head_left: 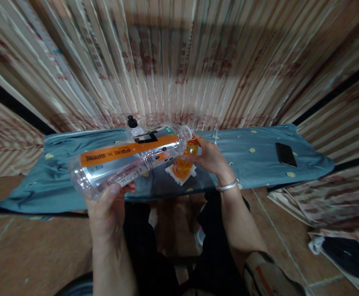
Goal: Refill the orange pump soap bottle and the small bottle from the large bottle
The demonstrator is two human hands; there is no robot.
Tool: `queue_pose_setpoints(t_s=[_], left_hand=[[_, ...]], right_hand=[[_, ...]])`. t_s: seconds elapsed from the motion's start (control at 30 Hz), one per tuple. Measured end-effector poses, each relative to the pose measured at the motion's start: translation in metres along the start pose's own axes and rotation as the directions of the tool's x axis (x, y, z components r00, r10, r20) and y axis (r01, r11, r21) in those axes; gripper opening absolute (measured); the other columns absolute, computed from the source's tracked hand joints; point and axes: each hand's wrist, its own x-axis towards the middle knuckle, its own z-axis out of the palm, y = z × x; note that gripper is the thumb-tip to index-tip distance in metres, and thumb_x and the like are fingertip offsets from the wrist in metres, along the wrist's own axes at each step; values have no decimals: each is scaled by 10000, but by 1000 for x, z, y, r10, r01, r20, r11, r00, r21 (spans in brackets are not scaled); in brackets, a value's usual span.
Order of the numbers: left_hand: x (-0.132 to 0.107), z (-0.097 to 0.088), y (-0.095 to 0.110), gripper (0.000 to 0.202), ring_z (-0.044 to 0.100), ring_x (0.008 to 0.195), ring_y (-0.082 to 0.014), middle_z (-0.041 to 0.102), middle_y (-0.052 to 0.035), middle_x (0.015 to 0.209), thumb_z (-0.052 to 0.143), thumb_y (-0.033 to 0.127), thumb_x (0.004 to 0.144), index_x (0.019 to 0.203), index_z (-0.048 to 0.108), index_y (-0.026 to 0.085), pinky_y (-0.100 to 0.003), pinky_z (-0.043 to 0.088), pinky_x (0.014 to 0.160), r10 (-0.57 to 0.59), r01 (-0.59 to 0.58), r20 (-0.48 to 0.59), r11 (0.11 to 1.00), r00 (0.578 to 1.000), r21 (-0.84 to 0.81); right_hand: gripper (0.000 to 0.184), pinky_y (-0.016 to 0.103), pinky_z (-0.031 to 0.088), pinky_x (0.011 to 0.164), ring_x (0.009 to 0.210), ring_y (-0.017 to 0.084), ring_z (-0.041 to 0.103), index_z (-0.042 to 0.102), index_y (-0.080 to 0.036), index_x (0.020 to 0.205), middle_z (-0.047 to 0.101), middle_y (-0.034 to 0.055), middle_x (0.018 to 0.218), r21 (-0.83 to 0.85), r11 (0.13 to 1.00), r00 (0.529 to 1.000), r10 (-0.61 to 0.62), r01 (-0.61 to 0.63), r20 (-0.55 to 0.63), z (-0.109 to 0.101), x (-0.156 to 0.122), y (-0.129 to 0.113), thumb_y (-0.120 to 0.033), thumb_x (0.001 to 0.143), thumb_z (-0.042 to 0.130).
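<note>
My left hand [110,205] is wrapped round the base end of a large clear plastic bottle [130,158] with an orange and silver label. The bottle lies tilted almost level, its open mouth pointing right. Right at that mouth stands a smaller bottle of orange liquid [184,162], its top partly hidden. My right hand [208,156] grips this smaller bottle near its neck, and a silver bangle circles the wrist. Under the small bottle lies a white folded tissue [181,176]. Whether liquid passes between the two mouths I cannot tell.
A bottle with a black pump-like cap [132,122] stands behind the large bottle. On the right of the teal cloth-covered table [259,164] lies a black phone [286,154]. Striped curtains [167,61] hang close behind. A dark bundle [346,253] sits at lower right.
</note>
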Motion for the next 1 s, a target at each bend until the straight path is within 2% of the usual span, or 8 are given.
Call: queue_pose_setpoints(t_s=[0.13, 0.27, 0.83, 1.0], left_hand=[[0, -1, -1, 450, 677, 480, -141, 770, -1, 672, 1003, 352, 560, 912, 782, 178, -196, 587, 448, -4, 4, -1, 1000, 1000, -3], [1, -3, -2, 443, 679, 476, -136, 767, 0, 663, 1014, 366, 547, 867, 779, 170, -192, 590, 448, -3, 3, -5, 1000, 1000, -12], [1, -3, -2, 511, 687, 472, -140, 777, 10, 674, 1027, 366, 525, 946, 800, 186, -191, 596, 453, -16, 16, -10, 1000, 1000, -13], [1, -1, 1, 488, 685, 470, -135, 766, 15, 650, 1033, 373, 522, 907, 798, 186, -184, 591, 452, -14, 14, -10, 1000, 1000, -16]], right_hand=[[635, 428, 588, 950, 1167, 353, 757, 660, -218, 1365, 813, 104, 1240, -7, 1000, 1000, -7, 7, -3, 0, 0, 1, -385, 803, 905], [640, 428, 594, 947, 1168, 351, 759, 665, -234, 1364, 817, 90, 1237, -2, 1000, 1000, -11, 11, -14, 1, 0, 1, -402, 797, 908], [586, 407, 584, 935, 1171, 342, 757, 685, -236, 1322, 814, 90, 1236, 7, 1000, 999, -30, 30, -19, 2, 0, 3, -414, 806, 898], [616, 423, 585, 943, 1164, 349, 760, 671, -226, 1346, 813, 98, 1239, 10, 1000, 1000, -20, 20, -12, 2, 0, 2, -421, 807, 898]])
